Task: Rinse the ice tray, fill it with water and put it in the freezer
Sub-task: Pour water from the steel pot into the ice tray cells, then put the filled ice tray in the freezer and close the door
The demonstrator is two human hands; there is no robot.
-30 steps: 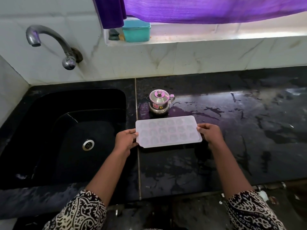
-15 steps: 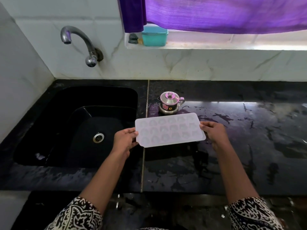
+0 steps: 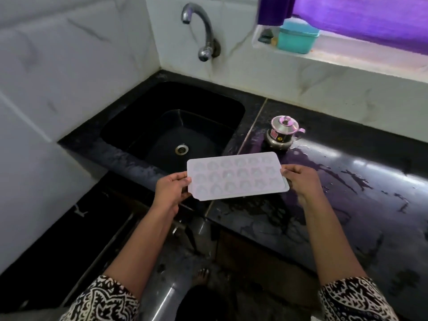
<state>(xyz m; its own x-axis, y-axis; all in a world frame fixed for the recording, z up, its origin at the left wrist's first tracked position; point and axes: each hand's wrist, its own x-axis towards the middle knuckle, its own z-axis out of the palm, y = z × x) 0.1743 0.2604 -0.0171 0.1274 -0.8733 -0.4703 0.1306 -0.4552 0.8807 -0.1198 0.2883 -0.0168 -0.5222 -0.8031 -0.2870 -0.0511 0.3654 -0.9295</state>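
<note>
Nearest the camera, two forearms in black-and-white patterned sleeves [image 3: 108, 300] reach forward, and a bare foot [image 3: 203, 275] shows on the floor below between them. The left hand [image 3: 170, 192] is closed on the left short edge of the ice tray [image 3: 236, 176], thumb on top and fingers curled beneath. The right hand [image 3: 302, 180] grips the opposite short edge the same way. The tray is pale, translucent and rectangular, with rows of rounded moulds; it is held roughly level in the air above the front edge of the bench [image 3: 347, 193], over the seam where the sink basin meets the worktop. The bench is black polished stone, wet, with streaks and puddles to the right of the tray. Just behind the tray stands a small steel pot [image 3: 283, 133] with a knobbed lid. To the left lies the black sink [image 3: 139, 126], dry-looking, its drain [image 3: 181, 149] in the middle. A curved metal tap [image 3: 201, 31] juts from the white marble wall above. Farther right, a teal container [image 3: 297, 38] sits on the window ledge under a purple curtain [image 3: 359, 17].
</note>
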